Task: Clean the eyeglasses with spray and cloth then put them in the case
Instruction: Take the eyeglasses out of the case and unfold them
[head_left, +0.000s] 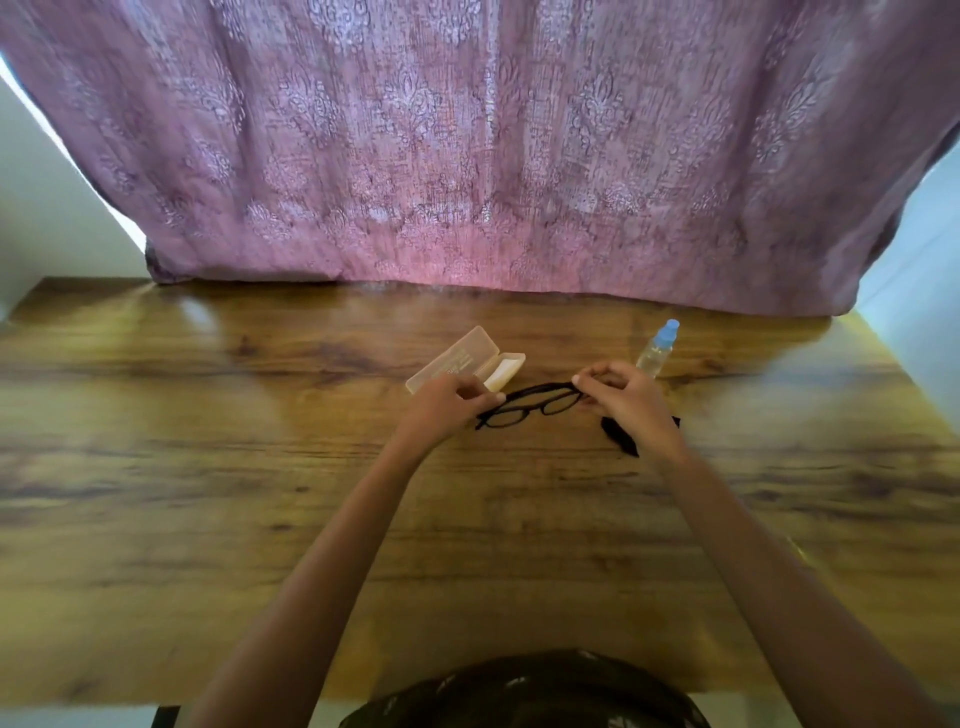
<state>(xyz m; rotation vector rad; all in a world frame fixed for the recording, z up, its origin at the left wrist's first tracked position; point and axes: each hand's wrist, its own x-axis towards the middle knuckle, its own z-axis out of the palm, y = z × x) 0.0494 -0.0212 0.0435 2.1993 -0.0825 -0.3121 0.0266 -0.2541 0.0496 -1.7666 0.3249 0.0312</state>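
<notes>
Eyeglasses (535, 402) sitting at frame centre, black frame stretching between both hands, low over desk (208, 467); touching wood or not, cannot tell. Left hand (447, 402) pinching lower-left end with curled fingers; right hand (631, 397) pinching upper-right end. Open case (465, 361) lying just above left hand. Spray bottle (657, 348) standing upper right of right hand. Dark cloth (621, 434) lying under right wrist. Curtain (467, 156) hanging along desk's far edge; wide wood stretching left, right, toward lower frame.

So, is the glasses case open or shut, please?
Open: the case lies with its lid swung back, showing the pale inside.
</notes>
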